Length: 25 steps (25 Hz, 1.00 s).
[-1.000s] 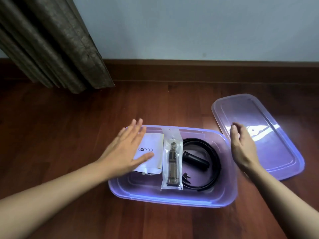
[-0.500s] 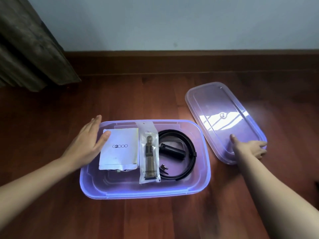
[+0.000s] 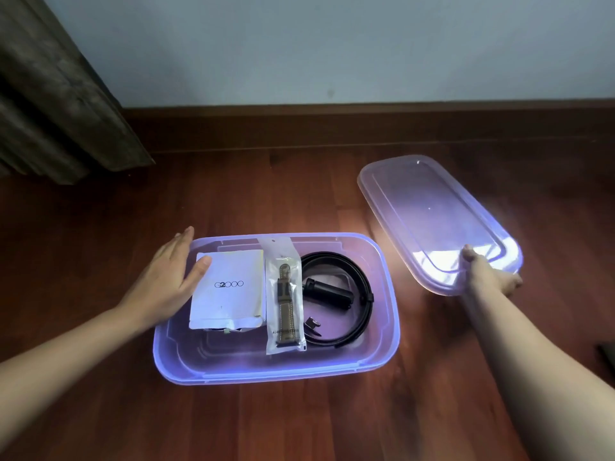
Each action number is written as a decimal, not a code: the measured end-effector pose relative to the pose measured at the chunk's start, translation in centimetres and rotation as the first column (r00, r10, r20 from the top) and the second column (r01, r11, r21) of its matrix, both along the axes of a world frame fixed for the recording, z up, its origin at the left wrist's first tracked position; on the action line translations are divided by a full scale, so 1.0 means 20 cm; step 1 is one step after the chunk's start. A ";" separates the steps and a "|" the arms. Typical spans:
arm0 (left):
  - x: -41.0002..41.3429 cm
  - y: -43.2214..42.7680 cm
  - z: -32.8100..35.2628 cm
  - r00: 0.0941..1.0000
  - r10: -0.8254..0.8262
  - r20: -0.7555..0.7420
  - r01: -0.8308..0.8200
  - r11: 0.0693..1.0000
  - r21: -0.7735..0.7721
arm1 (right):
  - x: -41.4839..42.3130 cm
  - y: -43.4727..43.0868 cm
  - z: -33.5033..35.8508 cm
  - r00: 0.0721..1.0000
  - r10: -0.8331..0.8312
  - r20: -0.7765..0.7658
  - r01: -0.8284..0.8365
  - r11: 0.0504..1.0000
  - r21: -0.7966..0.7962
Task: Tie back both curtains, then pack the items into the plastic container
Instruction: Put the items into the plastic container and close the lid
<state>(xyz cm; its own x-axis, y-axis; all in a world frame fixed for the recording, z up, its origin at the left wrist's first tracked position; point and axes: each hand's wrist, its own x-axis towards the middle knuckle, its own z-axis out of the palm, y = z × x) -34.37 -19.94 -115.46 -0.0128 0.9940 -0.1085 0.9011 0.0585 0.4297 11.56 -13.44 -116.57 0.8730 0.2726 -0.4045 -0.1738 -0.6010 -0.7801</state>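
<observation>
Container: clear purple-tinted plastic container point(image 3: 276, 374), open top, sits on wood floor point(image 3: 299, 420), long side toward camera.
Contents, left part: white flat packet point(image 3: 229, 287) printed "G2000", lying flat, something dark sticking out under its near edge, can't tell what.
Contents, middle: brown watch strap in clear bag point(image 3: 285, 301), bag lies lengthwise front to back, touching packet's right edge, top of bag leans on container's far wall.
Contents, right part: black belt point(image 3: 364, 294) coiled in a loop, black cylinder-shaped item point(image 3: 327, 292) inside the loop, small metal piece point(image 3: 312, 324) at loop's near side.
Left hand: left hand point(image 3: 166, 281) flat, fingers straight and together, lying over container's left rim, thumb tip touching packet's top-left corner. Holds nothing.
Lid: matching clear lid point(image 3: 429, 211), right of container and further back, angled, not touching container. Near end looks raised, can't tell if far end is on floor.
Right hand: right hand point(image 3: 489, 277) grips lid's near end, thumb on top, fingers curled underneath.
Curtain: dark brown curtain point(image 3: 56, 94) hangs far left behind container, hem near floor.
Background: dark wood baseboard point(image 3: 366, 124) behind container, pale wall point(image 3: 332, 44) above it.
Edge: dark object point(image 3: 607, 352) cut off at frame edge, right of container, unidentifiable.
</observation>
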 end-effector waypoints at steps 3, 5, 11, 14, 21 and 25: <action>0.00 0.00 0.01 1.000 -0.014 -0.009 0.014 1.000 -0.016 | -0.08 0.00 0.07 1.000 -0.008 -0.016 0.012 0.963 0.269; -0.01 0.00 0.02 1.000 -0.018 -0.008 0.018 0.999 -0.029 | -0.12 0.02 0.12 0.995 0.016 -0.103 0.032 0.892 0.450; 0.01 0.00 0.06 0.973 0.069 0.222 -0.052 0.995 -0.084 | -0.26 0.07 0.26 0.709 0.652 -0.267 -0.371 0.668 0.645; 0.02 0.01 0.10 0.798 0.254 0.546 -0.124 0.957 -0.264 | -0.37 0.01 0.26 0.535 0.813 -0.231 -0.625 0.564 0.539; 0.02 -0.02 0.07 0.683 0.380 0.624 -0.216 0.921 -0.323 | -0.41 -0.15 0.21 0.344 0.938 -0.044 -0.909 0.345 0.234; 0.05 -0.07 0.04 0.681 0.382 0.625 -0.298 0.924 -0.240 | -0.45 -0.19 0.21 0.333 0.931 -0.149 -0.892 0.362 0.270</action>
